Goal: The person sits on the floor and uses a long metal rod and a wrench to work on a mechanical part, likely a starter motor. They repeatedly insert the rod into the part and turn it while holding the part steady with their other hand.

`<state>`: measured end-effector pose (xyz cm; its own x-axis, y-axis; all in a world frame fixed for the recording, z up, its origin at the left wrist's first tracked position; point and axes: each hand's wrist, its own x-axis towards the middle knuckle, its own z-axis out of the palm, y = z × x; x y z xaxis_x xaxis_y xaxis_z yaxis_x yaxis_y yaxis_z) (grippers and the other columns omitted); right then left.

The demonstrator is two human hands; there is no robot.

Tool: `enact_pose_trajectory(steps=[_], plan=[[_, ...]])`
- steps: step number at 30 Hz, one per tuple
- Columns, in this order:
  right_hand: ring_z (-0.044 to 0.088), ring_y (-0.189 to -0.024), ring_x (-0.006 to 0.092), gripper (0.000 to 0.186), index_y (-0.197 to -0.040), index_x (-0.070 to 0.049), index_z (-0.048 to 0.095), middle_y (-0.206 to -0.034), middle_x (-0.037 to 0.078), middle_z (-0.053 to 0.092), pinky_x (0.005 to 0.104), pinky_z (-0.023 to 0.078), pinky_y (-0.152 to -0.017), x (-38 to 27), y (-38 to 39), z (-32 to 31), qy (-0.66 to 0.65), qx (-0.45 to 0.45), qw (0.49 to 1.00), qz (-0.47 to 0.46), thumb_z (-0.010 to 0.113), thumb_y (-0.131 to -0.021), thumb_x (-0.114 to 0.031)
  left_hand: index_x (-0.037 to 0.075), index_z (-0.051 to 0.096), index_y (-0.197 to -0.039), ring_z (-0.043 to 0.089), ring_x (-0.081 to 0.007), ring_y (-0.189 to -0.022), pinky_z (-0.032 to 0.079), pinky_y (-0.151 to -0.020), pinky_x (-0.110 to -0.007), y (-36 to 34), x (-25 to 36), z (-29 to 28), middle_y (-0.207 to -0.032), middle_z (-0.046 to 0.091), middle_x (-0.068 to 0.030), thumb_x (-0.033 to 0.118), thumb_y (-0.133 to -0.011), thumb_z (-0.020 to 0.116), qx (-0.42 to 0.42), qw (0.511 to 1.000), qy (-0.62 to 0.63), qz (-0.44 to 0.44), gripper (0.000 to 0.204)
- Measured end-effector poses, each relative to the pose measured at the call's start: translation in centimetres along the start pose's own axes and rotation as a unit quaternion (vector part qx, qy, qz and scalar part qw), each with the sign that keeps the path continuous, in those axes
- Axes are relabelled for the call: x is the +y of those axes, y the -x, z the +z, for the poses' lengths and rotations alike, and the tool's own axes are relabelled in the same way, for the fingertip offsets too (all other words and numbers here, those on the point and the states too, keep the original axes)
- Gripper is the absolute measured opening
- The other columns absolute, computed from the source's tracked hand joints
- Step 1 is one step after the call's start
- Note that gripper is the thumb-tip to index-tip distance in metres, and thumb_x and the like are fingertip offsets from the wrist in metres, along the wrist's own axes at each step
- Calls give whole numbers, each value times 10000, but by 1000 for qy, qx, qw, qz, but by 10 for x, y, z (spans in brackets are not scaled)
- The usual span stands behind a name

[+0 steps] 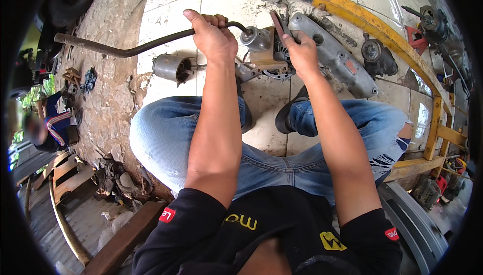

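My left hand is closed round a long bent metal bar. The bar's curved right end meets a grey cylindrical metal part on a brownish block-like assembly between my feet. A flat reddish-brown metal strip is held upright by my right hand, just right of that assembly. My right fingers partly hide its lower end. Left of the assembly, a hollow metal cylinder lies on its side. To the right lies a long grey metal casing.
A yellow metal frame curves along the far and right side. Beside the casing stands a dark round machine part. More machinery is at the far right. Rags lie at left, where another person sits.
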<state>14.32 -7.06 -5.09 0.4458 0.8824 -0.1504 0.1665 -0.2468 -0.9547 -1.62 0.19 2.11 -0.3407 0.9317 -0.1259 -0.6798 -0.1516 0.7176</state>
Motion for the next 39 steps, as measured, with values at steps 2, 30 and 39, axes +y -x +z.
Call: enact_pose_trajectory(steps=[2,30,39], plan=[[554,-663,134,213,-946,53,621,-776,61,646,281,444,-620,10,-6,7,11,4,1000,-25,626,-902,-156,126,301,-686,261,-164,-605,359,-659,-338,2,-1,-2,-625,261,4,464,-1007,428,-10,1000,-13,-7,484],[626,-936,398,269,-1085,-52,661,-975,229,661,430,493,-822,-16,-23,23,214,-111,953,-184,652,-846,-174,135,240,-626,197,-163,-515,349,-567,-363,-16,-5,-23,-545,198,7,376,-1015,392,-6,999,35,0,482],[639,-967,321,233,-1093,-59,654,-1024,164,672,371,480,-851,-23,-34,18,250,-181,943,-125,614,-896,-178,134,219,-611,193,-186,-535,339,-601,-384,-18,-3,-22,-537,187,-14,381,-1024,336,-6,1000,18,-9,496]])
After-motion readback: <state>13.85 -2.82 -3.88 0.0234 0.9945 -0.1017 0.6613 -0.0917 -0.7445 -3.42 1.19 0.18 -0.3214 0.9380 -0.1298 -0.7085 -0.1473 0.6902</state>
